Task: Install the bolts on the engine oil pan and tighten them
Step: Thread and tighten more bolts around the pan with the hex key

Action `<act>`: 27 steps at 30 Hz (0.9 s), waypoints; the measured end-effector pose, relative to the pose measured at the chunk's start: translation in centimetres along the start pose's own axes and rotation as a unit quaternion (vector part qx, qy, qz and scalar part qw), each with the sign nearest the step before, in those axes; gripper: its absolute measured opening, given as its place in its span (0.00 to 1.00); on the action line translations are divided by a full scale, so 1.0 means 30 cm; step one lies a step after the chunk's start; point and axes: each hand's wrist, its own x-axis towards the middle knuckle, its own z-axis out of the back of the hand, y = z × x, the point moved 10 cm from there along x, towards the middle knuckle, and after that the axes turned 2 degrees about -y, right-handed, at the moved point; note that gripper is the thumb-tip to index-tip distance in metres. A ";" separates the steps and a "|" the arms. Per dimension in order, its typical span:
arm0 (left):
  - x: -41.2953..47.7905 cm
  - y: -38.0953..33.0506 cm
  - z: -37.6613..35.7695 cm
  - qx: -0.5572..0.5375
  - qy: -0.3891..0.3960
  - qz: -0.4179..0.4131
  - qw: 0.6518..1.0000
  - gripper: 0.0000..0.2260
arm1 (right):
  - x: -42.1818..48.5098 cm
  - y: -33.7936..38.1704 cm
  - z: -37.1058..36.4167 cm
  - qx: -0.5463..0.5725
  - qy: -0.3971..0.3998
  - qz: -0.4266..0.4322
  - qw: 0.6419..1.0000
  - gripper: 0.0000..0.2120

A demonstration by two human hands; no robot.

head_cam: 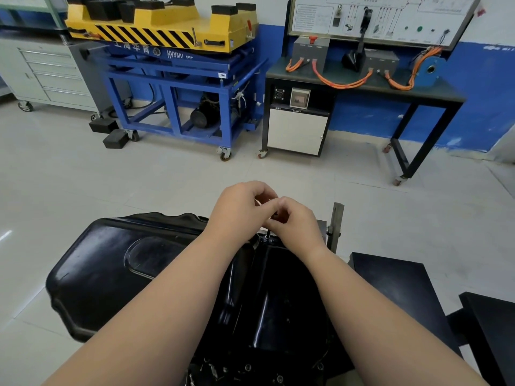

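The black engine oil pan [117,268] lies upside down in front of me, glossy, with its deep sump [278,302] on the right. Both hands meet over the pan's far rim. My right hand [294,222] is curled around a small dark part, and a thin dark shaft [267,235], a bolt or driver, runs from it down to the rim. My left hand [239,208] pinches the top of the same piece; its head is hidden by my fingers. Several loose bolts [220,369] lie at the near edge.
A grey metal stand bracket [335,227] rises just right of my hands. Black blocks [395,282] sit to the right. Beyond the tiled floor stand a blue wheeled lift table with a yellow top [172,79], a grey drawer cabinet [53,73] and a black training bench with orange cables [362,82].
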 end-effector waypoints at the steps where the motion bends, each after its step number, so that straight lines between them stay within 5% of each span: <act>1: -0.002 -0.004 -0.006 -0.004 0.007 -0.001 1.000 0.02 | -0.003 0.002 0.002 0.003 0.000 0.004 1.000 0.12; 9: 0.001 0.009 0.007 -0.045 0.005 0.014 0.999 0.05 | -0.017 0.007 -0.024 0.000 0.127 0.021 0.992 0.08; 13: 0.008 0.015 0.024 -0.048 -0.021 0.017 0.998 0.05 | -0.011 0.007 -0.012 0.006 0.105 0.008 0.994 0.06; 15: 0.010 0.016 0.037 -0.046 -0.042 0.018 0.998 0.02 | -0.003 0.010 -0.015 -0.002 0.087 0.016 0.996 0.13; 20: 0.010 0.042 0.040 -0.026 -0.054 0.045 0.997 0.16 | 0.011 0.007 -0.022 -0.025 0.043 0.034 0.998 0.20; 25: 0.009 0.028 0.014 0.008 -0.020 0.029 0.999 0.01 | 0.009 0.021 -0.036 -0.035 0.039 0.059 0.997 0.13; 27: 0.005 0.017 0.008 0.016 -0.011 0.018 1.000 0.04 | 0.008 0.022 -0.036 -0.043 0.042 0.060 0.996 0.12</act>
